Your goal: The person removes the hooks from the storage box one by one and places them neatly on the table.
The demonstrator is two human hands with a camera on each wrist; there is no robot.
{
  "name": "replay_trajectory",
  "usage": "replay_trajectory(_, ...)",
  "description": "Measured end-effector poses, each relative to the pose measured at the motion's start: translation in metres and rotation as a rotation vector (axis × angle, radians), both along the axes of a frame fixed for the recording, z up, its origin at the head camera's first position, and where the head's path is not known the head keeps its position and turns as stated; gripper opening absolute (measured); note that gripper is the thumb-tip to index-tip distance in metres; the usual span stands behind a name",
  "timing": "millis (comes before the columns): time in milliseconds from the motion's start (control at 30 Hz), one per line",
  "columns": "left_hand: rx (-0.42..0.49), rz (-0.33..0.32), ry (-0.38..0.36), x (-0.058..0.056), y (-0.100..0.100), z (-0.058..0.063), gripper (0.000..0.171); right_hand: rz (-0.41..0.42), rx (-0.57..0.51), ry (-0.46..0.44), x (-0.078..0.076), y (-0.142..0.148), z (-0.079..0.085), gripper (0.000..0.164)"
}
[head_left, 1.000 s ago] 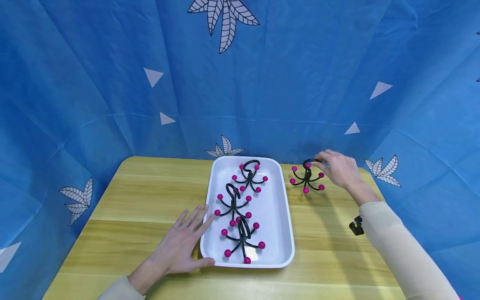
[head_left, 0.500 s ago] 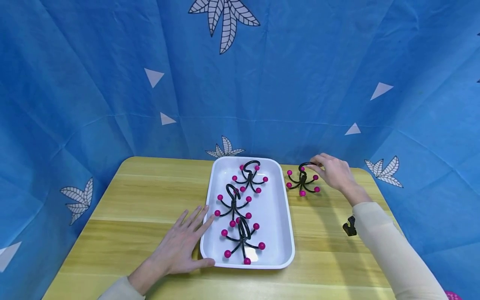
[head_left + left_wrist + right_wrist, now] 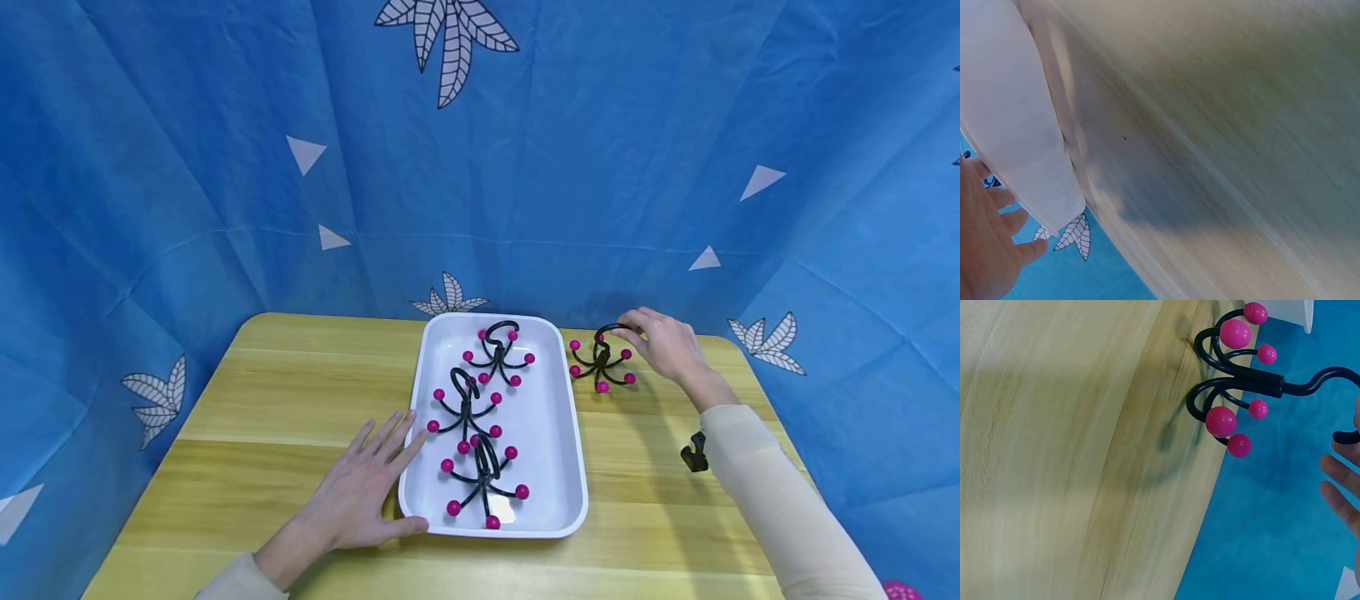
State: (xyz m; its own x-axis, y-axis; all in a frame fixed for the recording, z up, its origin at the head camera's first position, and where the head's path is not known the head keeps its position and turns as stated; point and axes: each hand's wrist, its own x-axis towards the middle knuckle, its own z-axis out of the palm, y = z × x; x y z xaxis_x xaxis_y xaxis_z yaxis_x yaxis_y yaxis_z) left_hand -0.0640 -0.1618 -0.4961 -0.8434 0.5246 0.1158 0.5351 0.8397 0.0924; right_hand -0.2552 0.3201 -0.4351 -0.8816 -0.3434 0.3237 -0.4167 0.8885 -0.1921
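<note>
**Loose swing, close wall**

Pinched in the right hand (image 3: 663, 342), near the end of its curved stem: a black six-armed hook (image 3: 602, 357) tipped with pink balls (image 3: 1235, 334). Located at the far right part of the table (image 3: 285, 375), just beside the right wall of the white tray (image 3: 551, 450) and outside it. Apparently hanging slightly off the table in the right wrist view, though impossible to confirm for every ball.

Released, spread and grasping nothing: the left hand (image 3: 360, 496), laid at the tray's left edge with fingertips over the rim.

Main risk, by judgement: swinging. Gripped only at one end of a thin, rounded stem, with all the weight below, so liable to twist or tip if moved briskly. Could knock the tray's right wall with the nearest balls if shifted sideways too low, or catch an arm on the rim and drag the tray askew. Only lightly steadied, by the look of it, from the left side.

Next worry: tangling. Already inside the tray: a far hook (image 3: 499, 353), a middle hook (image 3: 465, 410) and a near hook (image 3: 484, 477), the latter two crowded and overlapping in view, touching or not hard to tell. Easy to interlock arms if lowered on top of these; safer over the bare right side.

Lesser danger: slipping out of the pinch and dropping onto the table, or brushing the blue cloth (image 3: 480, 192) behind.
</note>
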Motion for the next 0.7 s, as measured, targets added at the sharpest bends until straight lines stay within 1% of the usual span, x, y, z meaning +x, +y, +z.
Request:
replay_trajectory(200,-0.016,0.003,0.005,-0.0008,-0.0005,0.0011,0.115,-0.004,0.001,0.015,-0.0008,0.0025,-0.0016,0.015)
replay_trajectory(367,-0.015,0.007,-0.001,0.0002,-0.0002,0.0008,0.114,-0.009,0.007,-0.002,0.0007,0.0039,-0.0019,0.017)
replay_trajectory(533,-0.006,0.014,-0.036,0.0009,0.0017,0.0004,0.114,-0.029,0.053,-0.05,0.0034,0.0041,0.0008,0.033)
replay_trajectory(600,-0.01,0.016,-0.037,0.0008,0.0018,-0.0003,0.114,-0.034,0.067,-0.072,0.0041,0.003,0.0028,0.039)
replay_trajectory(700,-0.01,0.018,-0.021,0.0004,0.0014,-0.0008,0.114,-0.031,0.058,-0.091,0.004,0.0006,0.0064,0.044)
